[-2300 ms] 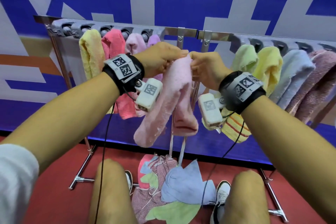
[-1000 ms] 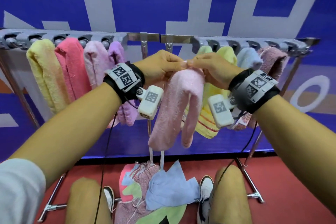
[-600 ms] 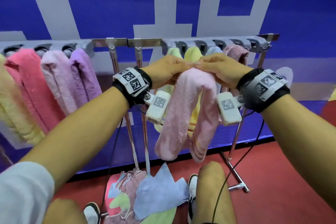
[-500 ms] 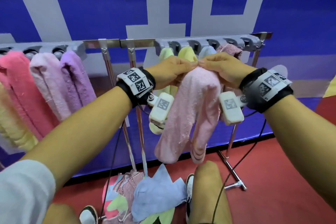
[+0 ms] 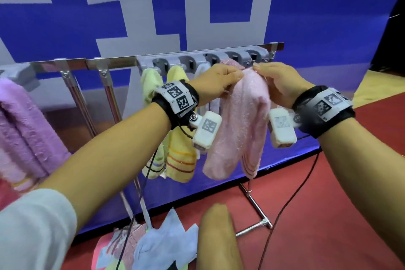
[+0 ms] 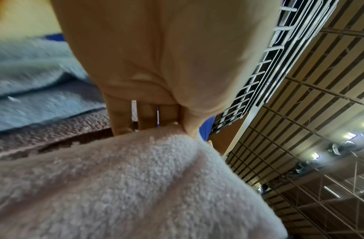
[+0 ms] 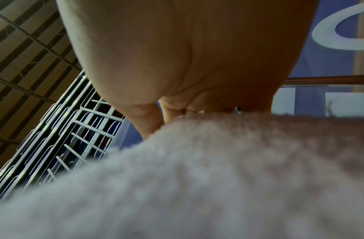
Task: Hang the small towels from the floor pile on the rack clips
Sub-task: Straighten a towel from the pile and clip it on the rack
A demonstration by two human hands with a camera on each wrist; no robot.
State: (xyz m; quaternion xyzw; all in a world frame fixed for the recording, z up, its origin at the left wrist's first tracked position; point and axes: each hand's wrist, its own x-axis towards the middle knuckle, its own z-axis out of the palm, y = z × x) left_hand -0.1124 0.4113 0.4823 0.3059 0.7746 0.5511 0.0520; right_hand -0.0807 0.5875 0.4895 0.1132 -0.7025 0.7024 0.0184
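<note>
Both the left hand (image 5: pixel 215 82) and right hand (image 5: pixel 279 84) pinch the folded top of a soft, light pink towel (image 5: pixel 238 129), which droops limply below the rack's far-right clips (image 5: pixel 253 55).

Five towels (image 5: pixel 178 129) hang on one rack (image 5: pixel 114 63); two hands (image 5: pixel 215 82).

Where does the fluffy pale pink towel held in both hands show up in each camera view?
Head: pale pink towel, centre right, draped between both hands.
Left wrist: lower half, under the fingers.
Right wrist: lower half, blurred.
Shared landmark: blue and white wall.
</note>
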